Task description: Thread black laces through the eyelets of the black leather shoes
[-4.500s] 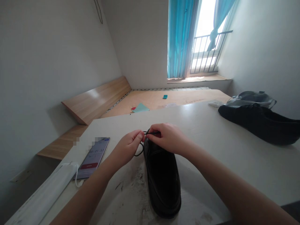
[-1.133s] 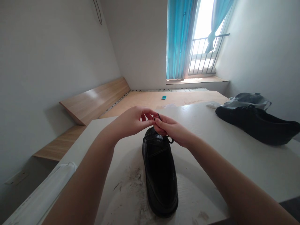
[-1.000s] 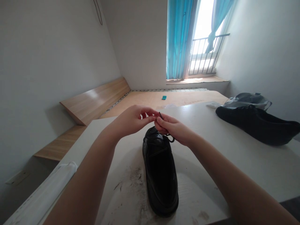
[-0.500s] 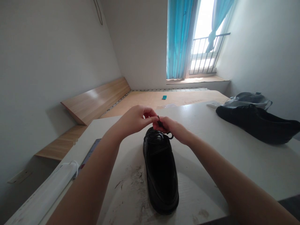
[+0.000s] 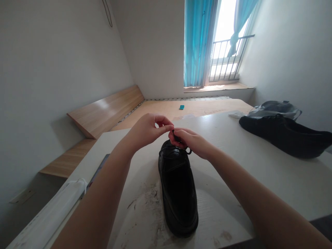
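Note:
A black lace-up shoe (image 5: pixel 178 186) stands on the white table (image 5: pixel 220 193), its toe pointing away from me and its heel near me. Above its toe my two hands meet. My right hand (image 5: pixel 188 138) is closed around a black shoelace (image 5: pixel 189 150), and a loop of it hangs out below the fingers. My left hand (image 5: pixel 153 129) pinches with thumb and forefinger at the right fingertips, where a short dark bit of the lace shows. The lace inside the right fist is mostly hidden.
Another black shoe (image 5: pixel 285 136) lies at the right, in front of a clear plastic bag (image 5: pixel 275 108). A phone (image 5: pixel 100 167) and a long white object (image 5: pixel 59 204) lie along the left edge. Dark smudges mark the table beside the shoe. A small teal item (image 5: pixel 182 107) lies beyond.
My left hand has shifted slightly up and left, its thumb and forefinger still together at the lace. The right hand and the shoe have barely moved.

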